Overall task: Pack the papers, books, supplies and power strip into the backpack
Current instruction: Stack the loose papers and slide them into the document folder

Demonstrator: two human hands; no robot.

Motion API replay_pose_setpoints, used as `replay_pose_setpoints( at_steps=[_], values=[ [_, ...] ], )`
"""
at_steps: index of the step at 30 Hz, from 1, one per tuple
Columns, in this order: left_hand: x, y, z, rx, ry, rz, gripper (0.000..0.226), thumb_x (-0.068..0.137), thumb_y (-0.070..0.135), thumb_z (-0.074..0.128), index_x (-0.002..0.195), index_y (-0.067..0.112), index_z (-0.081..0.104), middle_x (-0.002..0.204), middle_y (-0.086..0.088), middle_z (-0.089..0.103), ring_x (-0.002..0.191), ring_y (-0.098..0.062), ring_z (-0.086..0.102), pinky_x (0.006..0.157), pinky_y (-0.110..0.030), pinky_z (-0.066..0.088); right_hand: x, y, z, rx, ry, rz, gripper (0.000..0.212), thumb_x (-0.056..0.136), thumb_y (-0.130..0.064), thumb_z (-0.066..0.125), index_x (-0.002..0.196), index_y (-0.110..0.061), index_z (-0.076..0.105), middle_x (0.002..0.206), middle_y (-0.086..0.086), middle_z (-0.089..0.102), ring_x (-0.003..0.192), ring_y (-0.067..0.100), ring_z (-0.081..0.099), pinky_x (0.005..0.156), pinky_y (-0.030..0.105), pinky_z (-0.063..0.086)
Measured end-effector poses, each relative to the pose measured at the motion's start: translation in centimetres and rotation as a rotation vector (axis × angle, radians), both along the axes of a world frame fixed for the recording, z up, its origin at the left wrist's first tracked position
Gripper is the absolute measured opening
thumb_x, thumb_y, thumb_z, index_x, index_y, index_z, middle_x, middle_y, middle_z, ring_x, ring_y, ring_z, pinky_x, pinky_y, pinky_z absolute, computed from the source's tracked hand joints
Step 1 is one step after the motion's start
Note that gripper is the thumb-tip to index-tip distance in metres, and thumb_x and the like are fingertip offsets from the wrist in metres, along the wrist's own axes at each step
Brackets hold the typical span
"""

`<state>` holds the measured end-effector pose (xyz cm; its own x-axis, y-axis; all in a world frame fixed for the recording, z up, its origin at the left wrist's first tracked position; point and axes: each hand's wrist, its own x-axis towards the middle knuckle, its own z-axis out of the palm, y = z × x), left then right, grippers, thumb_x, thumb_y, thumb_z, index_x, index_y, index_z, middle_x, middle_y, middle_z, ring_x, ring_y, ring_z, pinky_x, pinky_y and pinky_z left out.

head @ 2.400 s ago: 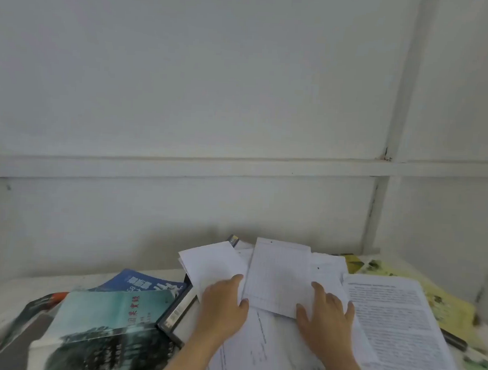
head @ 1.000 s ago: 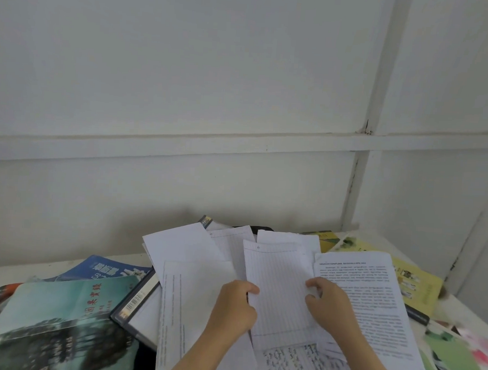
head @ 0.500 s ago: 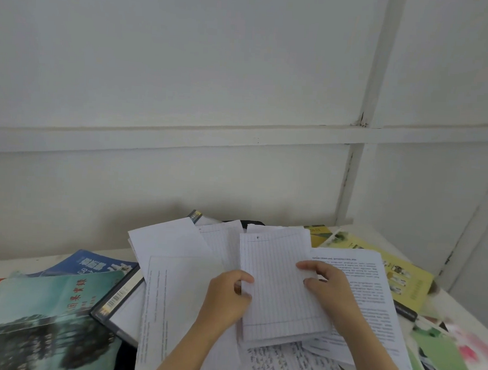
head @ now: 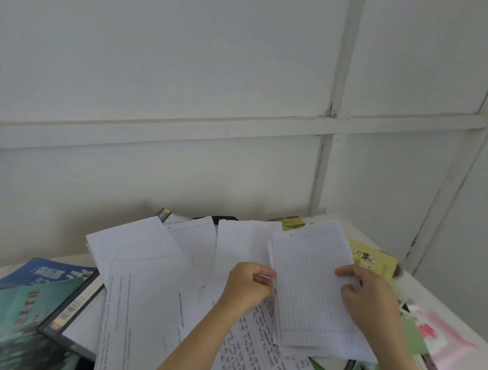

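A thin stack of lined white sheets point(head: 308, 287) is lifted slightly over the paper pile. My left hand point(head: 248, 288) pinches its left edge and my right hand point(head: 368, 300) grips its right edge. Loose white papers point(head: 149, 293) lie spread to the left, with a handwritten page point(head: 251, 352) under my left wrist. At the far left lie a teal book point(head: 18, 314), a blue book point(head: 49, 272) and a dark-edged book point(head: 69, 314). A dark object point(head: 224, 218) shows behind the papers. No backpack or power strip can be made out.
Yellow-green booklets point(head: 374, 261) and green and pink leaflets point(head: 433, 333) lie on the right side of the white table point(head: 418, 287). A white panelled wall point(head: 181, 167) rises right behind the pile, and another wall closes off the right side.
Both hands went from lying flat on the papers to gripping the lined stack, then carried it to the right, over the printed sheet. The view shifted left to right.
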<state>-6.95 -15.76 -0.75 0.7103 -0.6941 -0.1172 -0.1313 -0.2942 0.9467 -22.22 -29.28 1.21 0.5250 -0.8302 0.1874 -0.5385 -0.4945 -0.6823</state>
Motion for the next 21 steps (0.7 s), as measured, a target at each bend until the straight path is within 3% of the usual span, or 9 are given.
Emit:
replay_pose_setpoints(
  at_steps=[3, 5, 9, 12, 14, 16, 18, 21],
  values=[
    [-0.4, -1.0, -0.7, 0.028, 0.010, -0.031, 0.033, 0.078, -0.003, 0.064, 0.107, 0.013, 0.068, 0.078, 0.004, 0.066, 0.068, -0.004, 0.061, 0.063, -0.011, 0.049, -0.3, -0.1, -0.9, -0.105, 0.093, -0.034, 0.029, 0.081, -0.004, 0.058, 0.102, -0.020, 0.067, 0.107, -0.001, 0.064, 0.100, 0.020, 0.053, 0.088, 0.037, 0.042],
    [-0.6, -1.3, -1.1, 0.040, 0.000, -0.040, 0.031, 0.080, 0.002, 0.065, 0.108, 0.015, 0.068, 0.083, 0.006, 0.066, 0.073, -0.003, 0.061, 0.063, -0.008, 0.047, -0.3, -0.2, -1.1, -0.093, 0.081, -0.038, 0.029, 0.081, -0.002, 0.058, 0.102, -0.019, 0.067, 0.110, 0.000, 0.063, 0.100, 0.020, 0.053, 0.093, 0.039, 0.041],
    [-0.7, -1.7, -1.3, 0.029, 0.032, -0.038, 0.031, 0.080, 0.007, 0.067, 0.109, 0.017, 0.068, 0.096, 0.007, 0.067, 0.090, -0.005, 0.063, 0.073, -0.009, 0.046, 0.0, -0.5, -0.7, 0.038, -0.033, -0.027, 0.030, 0.082, 0.004, 0.055, 0.105, -0.012, 0.066, 0.112, 0.004, 0.057, 0.091, 0.014, 0.045, 0.078, 0.026, 0.035],
    [-0.7, -1.9, -1.0, 0.005, 0.091, -0.035, 0.032, 0.080, 0.006, 0.067, 0.111, 0.015, 0.067, 0.101, 0.005, 0.067, 0.096, -0.008, 0.062, 0.079, -0.015, 0.047, 0.2, -1.0, -0.2, 0.091, -0.133, -0.037, 0.030, 0.082, 0.006, 0.055, 0.098, -0.016, 0.065, 0.111, 0.003, 0.054, 0.095, 0.018, 0.049, 0.081, 0.027, 0.038],
    [-0.5, -1.9, -0.9, -0.014, 0.138, -0.016, 0.035, 0.080, 0.006, 0.068, 0.114, 0.014, 0.065, 0.107, 0.002, 0.064, 0.100, -0.010, 0.060, 0.083, -0.018, 0.047, 0.2, -1.4, 0.3, 0.150, -0.159, -0.013, 0.031, 0.084, 0.005, 0.052, 0.091, -0.023, 0.064, 0.100, -0.001, 0.059, 0.076, 0.015, 0.049, 0.064, 0.024, 0.040],
    [-0.5, -1.9, -0.8, -0.041, 0.194, 0.009, 0.034, 0.080, 0.006, 0.069, 0.113, 0.015, 0.065, 0.111, -0.002, 0.062, 0.098, -0.008, 0.059, 0.078, -0.016, 0.046, 0.3, -1.7, 0.9, 0.220, -0.156, 0.031, 0.034, 0.087, 0.004, 0.046, 0.088, -0.024, 0.065, 0.086, -0.014, 0.057, 0.064, 0.017, 0.044, 0.050, 0.023, 0.035],
    [-0.3, -1.8, -0.6, -0.096, 0.252, 0.028, 0.029, 0.080, 0.005, 0.069, 0.106, 0.018, 0.068, 0.110, -0.004, 0.064, 0.097, -0.011, 0.061, 0.079, -0.019, 0.048, 0.6, -2.0, 1.4, 0.256, -0.171, 0.075, 0.037, 0.089, 0.004, 0.043, 0.088, -0.025, 0.066, 0.086, -0.019, 0.052, 0.063, 0.018, 0.045, 0.050, 0.024, 0.036],
    [0.1, -1.2, 0.6, -0.169, 0.277, 0.030, 0.023, 0.082, 0.002, 0.066, 0.098, 0.018, 0.071, 0.101, -0.003, 0.069, 0.092, -0.016, 0.066, 0.073, -0.023, 0.052, 1.3, -2.4, 2.0, 0.363, -0.240, 0.095, 0.037, 0.089, 0.001, 0.043, 0.086, -0.027, 0.067, 0.092, -0.012, 0.054, 0.071, 0.014, 0.051, 0.056, 0.026, 0.041]
  ],
)
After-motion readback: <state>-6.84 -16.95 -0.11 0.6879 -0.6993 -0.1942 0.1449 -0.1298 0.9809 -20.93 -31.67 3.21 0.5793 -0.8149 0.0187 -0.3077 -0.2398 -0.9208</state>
